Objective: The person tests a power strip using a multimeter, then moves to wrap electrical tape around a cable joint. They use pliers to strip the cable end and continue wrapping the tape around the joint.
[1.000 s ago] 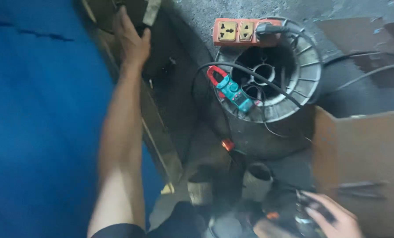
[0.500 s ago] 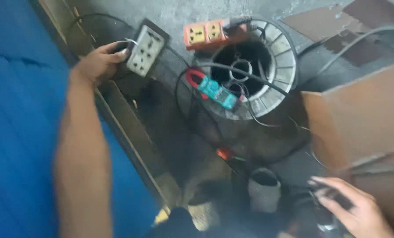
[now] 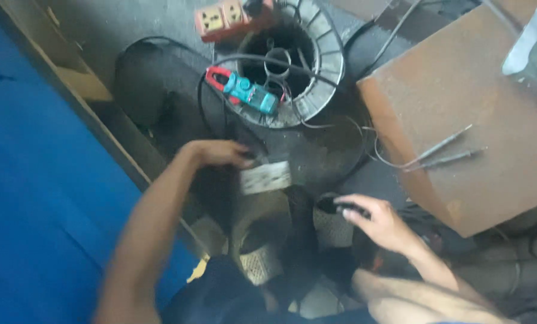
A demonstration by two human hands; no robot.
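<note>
clamp meter [image 3: 243, 90] | small screen, teal body, red jaw | lying on wire spool [image 3: 328, 57]

Left hand [image 3: 217, 153] is extended forward, forearm bare, fingers curled closed in a grip. Right hand [image 3: 379, 223] is held nearer the body, palm down, fingers bent around something dark.

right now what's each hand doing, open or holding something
left hand: closed on a pale socket box.
right hand: fingers curled on a small dark object; too blurred to identify.
</note>
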